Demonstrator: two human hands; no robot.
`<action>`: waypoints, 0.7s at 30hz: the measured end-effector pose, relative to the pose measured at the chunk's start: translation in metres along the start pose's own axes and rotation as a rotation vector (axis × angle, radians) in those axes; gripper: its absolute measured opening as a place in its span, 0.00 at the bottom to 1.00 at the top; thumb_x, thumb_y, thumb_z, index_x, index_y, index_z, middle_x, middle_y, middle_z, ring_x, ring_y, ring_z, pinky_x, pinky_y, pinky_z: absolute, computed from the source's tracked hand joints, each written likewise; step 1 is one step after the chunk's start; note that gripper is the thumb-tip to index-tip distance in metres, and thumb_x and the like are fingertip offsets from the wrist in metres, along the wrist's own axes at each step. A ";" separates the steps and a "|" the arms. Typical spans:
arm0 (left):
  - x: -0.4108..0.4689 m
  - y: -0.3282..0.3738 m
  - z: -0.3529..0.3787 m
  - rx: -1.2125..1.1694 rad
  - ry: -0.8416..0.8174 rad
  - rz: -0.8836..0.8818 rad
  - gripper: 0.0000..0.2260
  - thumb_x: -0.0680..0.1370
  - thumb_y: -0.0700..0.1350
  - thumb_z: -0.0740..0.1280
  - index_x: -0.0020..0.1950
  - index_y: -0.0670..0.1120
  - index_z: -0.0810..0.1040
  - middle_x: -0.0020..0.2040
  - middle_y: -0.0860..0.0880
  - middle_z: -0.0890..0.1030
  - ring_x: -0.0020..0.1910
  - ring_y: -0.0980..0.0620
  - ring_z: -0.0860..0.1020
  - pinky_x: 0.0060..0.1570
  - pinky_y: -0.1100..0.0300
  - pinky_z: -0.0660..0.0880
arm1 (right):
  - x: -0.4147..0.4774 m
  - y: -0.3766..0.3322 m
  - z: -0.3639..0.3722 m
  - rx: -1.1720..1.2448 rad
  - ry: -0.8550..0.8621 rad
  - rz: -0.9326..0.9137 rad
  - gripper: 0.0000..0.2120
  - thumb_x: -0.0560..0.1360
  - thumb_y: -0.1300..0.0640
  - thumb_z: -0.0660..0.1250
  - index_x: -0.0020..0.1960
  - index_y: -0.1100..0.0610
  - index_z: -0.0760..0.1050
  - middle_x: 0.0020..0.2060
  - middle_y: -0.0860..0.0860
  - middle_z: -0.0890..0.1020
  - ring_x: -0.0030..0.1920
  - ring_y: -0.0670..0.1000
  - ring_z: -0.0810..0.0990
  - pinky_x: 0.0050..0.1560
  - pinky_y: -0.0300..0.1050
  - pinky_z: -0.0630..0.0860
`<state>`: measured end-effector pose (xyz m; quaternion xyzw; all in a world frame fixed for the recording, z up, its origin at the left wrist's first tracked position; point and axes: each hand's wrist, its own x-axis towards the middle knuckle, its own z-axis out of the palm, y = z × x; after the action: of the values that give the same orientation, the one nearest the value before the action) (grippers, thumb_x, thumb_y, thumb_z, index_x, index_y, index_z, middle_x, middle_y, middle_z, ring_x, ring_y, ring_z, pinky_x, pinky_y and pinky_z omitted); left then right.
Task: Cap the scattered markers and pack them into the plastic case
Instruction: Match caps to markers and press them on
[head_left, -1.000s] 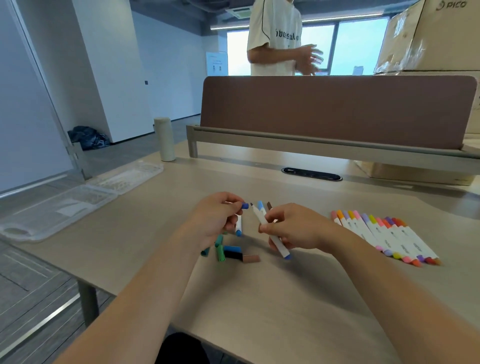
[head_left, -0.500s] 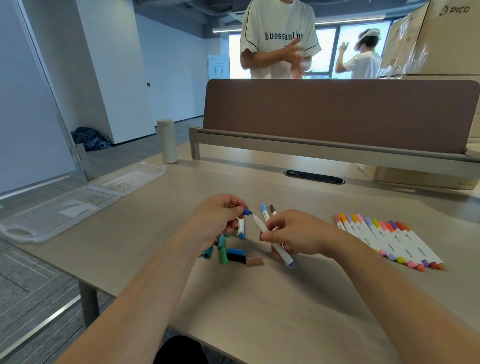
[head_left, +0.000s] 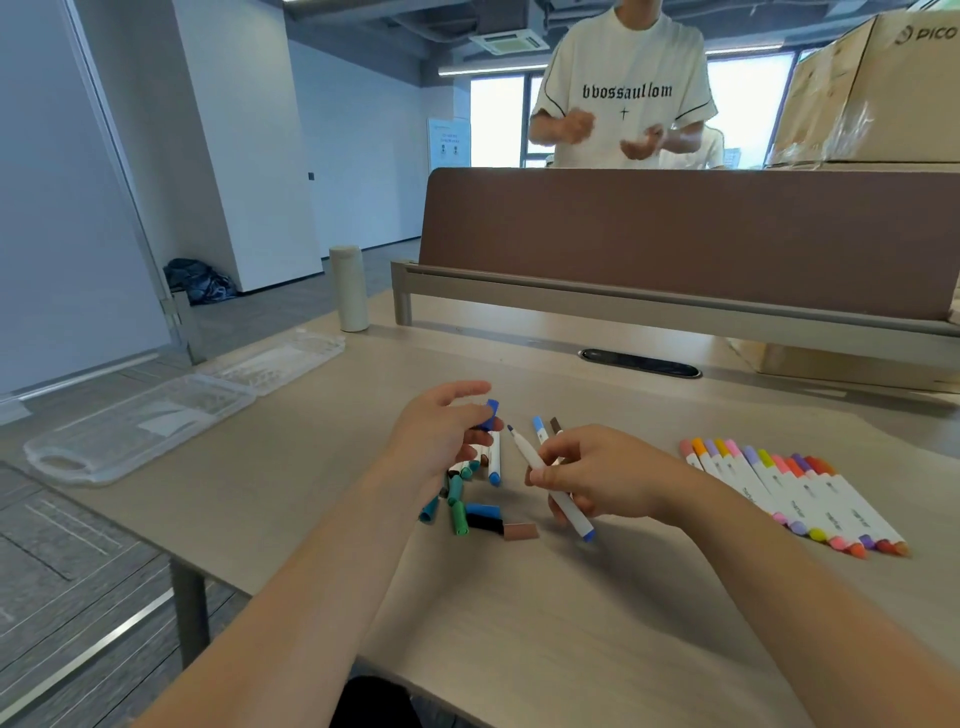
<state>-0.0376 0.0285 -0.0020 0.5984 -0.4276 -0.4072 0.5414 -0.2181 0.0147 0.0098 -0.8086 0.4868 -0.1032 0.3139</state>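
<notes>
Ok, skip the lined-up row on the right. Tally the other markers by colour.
Blue markers: 2, the held marker in the right hand, the lying marker by the left hand, which pinches a blue cap
Light blue marker: 1
Brown marker: 1
Total: 4 in view

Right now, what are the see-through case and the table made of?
The case looks like clear, glossy plastic: you can see the table through it and its rim shines. The table looks like matte wood-pattern laminate, with faint grain and little glare; solid wood cannot be ruled out.
</notes>
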 end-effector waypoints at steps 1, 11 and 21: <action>-0.001 0.000 0.001 -0.007 0.000 0.004 0.09 0.79 0.39 0.66 0.54 0.51 0.81 0.43 0.48 0.86 0.41 0.51 0.82 0.47 0.55 0.81 | 0.000 0.000 0.000 0.026 -0.012 0.001 0.11 0.80 0.50 0.65 0.58 0.53 0.80 0.49 0.50 0.83 0.49 0.51 0.83 0.56 0.47 0.81; -0.005 0.003 0.008 -0.019 0.002 0.005 0.05 0.80 0.41 0.67 0.53 0.46 0.81 0.43 0.47 0.86 0.43 0.50 0.85 0.52 0.51 0.81 | -0.003 -0.008 0.002 0.051 -0.034 0.019 0.12 0.80 0.50 0.64 0.59 0.54 0.79 0.49 0.51 0.83 0.49 0.52 0.84 0.51 0.42 0.82; -0.011 -0.001 0.018 0.158 0.067 0.107 0.02 0.79 0.42 0.67 0.46 0.47 0.78 0.41 0.49 0.85 0.36 0.55 0.84 0.40 0.58 0.82 | -0.004 -0.014 0.006 0.065 0.084 -0.007 0.11 0.81 0.52 0.64 0.42 0.52 0.81 0.37 0.50 0.84 0.38 0.49 0.80 0.51 0.46 0.79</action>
<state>-0.0581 0.0339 -0.0042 0.6289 -0.4714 -0.3227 0.5274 -0.2071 0.0254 0.0144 -0.7946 0.4931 -0.1541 0.3188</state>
